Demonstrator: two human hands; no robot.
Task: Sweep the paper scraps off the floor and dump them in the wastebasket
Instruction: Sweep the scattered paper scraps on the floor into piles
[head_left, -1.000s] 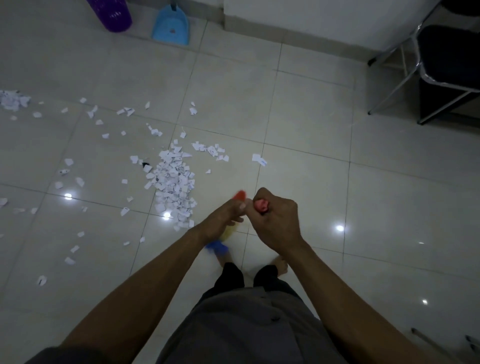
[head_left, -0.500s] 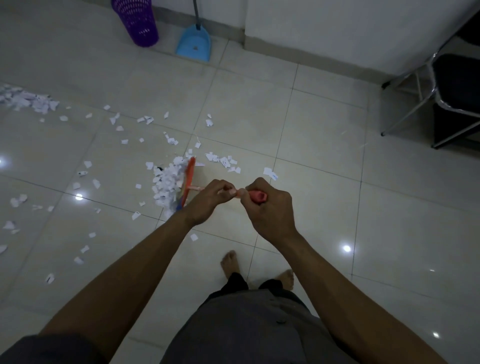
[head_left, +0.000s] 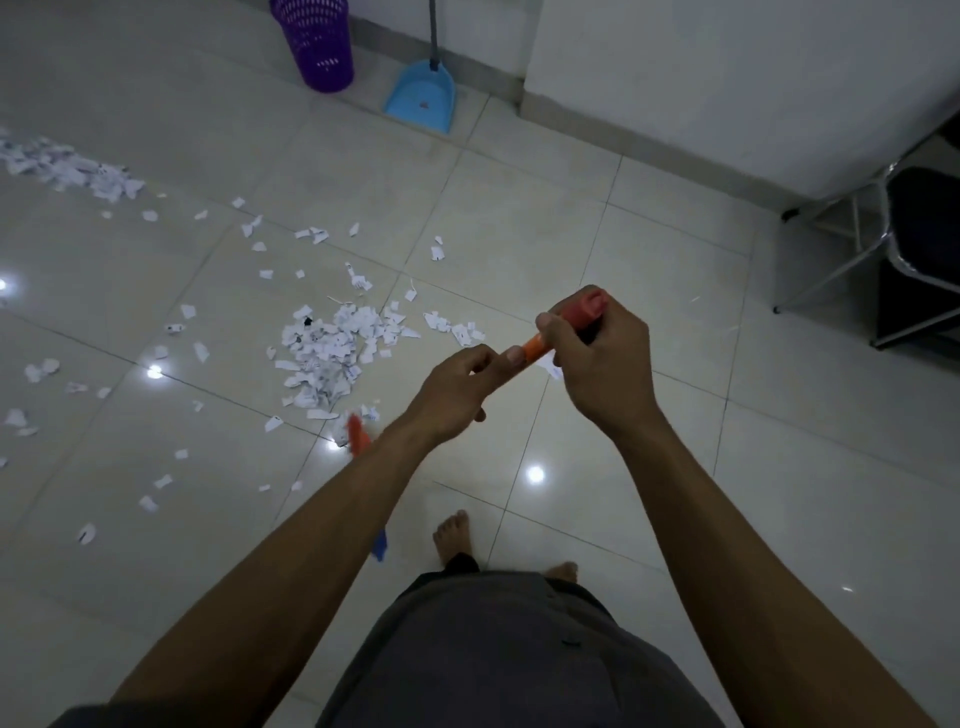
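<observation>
Right hand (head_left: 605, 364) and left hand (head_left: 457, 395) both clench the broom handle (head_left: 537, 347); it slants near-left to the broom head (head_left: 358, 437); scrap pile (head_left: 324, 353) lies just beyond.

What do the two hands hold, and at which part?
The broom, by its orange handle: the right hand grips the top end, the left hand just below it.
</observation>
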